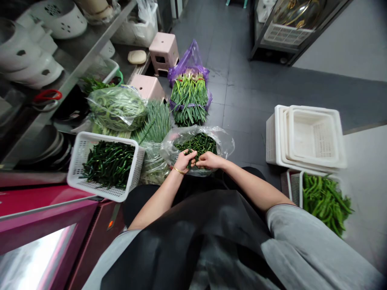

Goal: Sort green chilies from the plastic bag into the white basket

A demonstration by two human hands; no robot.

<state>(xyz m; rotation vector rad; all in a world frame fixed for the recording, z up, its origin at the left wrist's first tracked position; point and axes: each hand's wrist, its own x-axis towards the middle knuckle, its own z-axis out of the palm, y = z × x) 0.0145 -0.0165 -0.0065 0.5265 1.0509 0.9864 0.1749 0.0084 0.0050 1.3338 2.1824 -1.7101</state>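
Note:
Dark green peppers (202, 143) fill an open clear plastic bag (225, 141) in front of my lap. Over the bag's near side, my left hand (184, 161), with a gold bracelet at the wrist, is closed around several of these peppers. My right hand (208, 160) is beside it, thumb and fingers pinched together at the peppers in my left hand; what it grips is too small to make out. To the left, a white basket (136, 171) holds more dark green peppers (110, 163).
Bagged greens (117, 106) and long green stalks (155, 121) lie left of the bag. Beyond it are leeks in purple plastic (189, 94) and pink stools (163, 50). Stacked white baskets (314, 135) and lighter green peppers (325, 199) stand at right.

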